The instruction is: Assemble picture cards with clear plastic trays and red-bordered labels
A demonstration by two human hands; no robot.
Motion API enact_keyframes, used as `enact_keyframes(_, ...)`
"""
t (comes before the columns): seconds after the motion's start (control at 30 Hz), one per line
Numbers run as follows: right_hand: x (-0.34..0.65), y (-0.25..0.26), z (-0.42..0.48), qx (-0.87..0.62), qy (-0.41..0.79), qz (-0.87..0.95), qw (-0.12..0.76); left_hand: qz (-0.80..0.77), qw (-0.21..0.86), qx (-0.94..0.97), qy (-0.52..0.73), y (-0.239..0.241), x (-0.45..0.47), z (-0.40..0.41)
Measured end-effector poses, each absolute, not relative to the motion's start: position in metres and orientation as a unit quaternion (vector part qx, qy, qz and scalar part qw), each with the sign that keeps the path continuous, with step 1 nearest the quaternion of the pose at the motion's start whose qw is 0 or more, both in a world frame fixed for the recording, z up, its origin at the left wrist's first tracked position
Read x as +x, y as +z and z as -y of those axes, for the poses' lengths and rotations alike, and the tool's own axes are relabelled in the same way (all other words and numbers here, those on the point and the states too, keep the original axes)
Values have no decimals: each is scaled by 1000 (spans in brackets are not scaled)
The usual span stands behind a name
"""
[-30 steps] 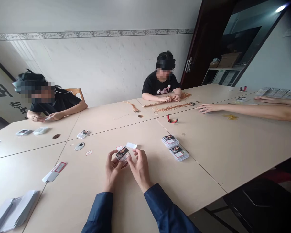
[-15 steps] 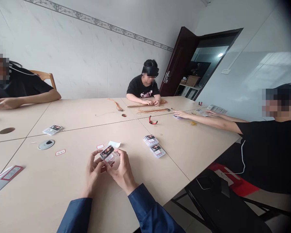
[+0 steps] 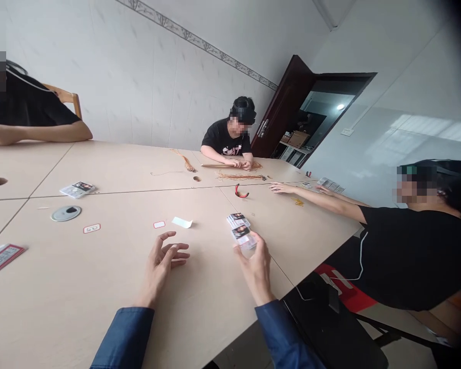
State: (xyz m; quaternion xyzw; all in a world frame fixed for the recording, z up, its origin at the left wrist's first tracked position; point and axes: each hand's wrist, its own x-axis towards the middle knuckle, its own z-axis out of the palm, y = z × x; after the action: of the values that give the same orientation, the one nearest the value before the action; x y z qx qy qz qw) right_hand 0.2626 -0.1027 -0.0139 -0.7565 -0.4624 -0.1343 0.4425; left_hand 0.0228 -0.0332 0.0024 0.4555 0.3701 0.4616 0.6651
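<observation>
The right hand (image 3: 256,269) has a firm grip on one small plastic-wrapped card pack (image 3: 243,237), held between thumb and fingers just beside a stack of similar packs (image 3: 238,221) on the worktop (image 3: 100,287). How many packs make up that stack is hard to read from this view. The left hand (image 3: 163,266) is open, fingers spread, holding nothing, nearest one white paper slip (image 3: 182,222) and one red-edged label (image 3: 159,224). Further left lie a second red-edged label (image 3: 91,228), one round desk grommet (image 3: 65,213) and one more pack (image 3: 77,189).
</observation>
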Motion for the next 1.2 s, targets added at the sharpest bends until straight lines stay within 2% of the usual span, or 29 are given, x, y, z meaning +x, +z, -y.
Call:
enact_keyframes(0.2, 309, -23, 105, -811, -117, 414, 396, -372, 662, 471, 449, -5, 27, 31)
enact_keyframes(0.67, 316, -28, 96, -808, -30, 431, 402, -385, 653, 475, 447, 4, 28, 34)
enact_keyframes(1.07, 327, -26, 87, -850, -30, 426, 307, -371, 667, 472, 441, -2, 28, 34)
enact_keyframes(1.13, 327, -23, 84, -851, -58, 434, 290, -371, 667, 469, 444, -4, 29, 35)
enact_keyframes(1.2, 320, -17, 81, -826, -115, 456, 310, -375, 664, 463, 451, -4, 29, 35)
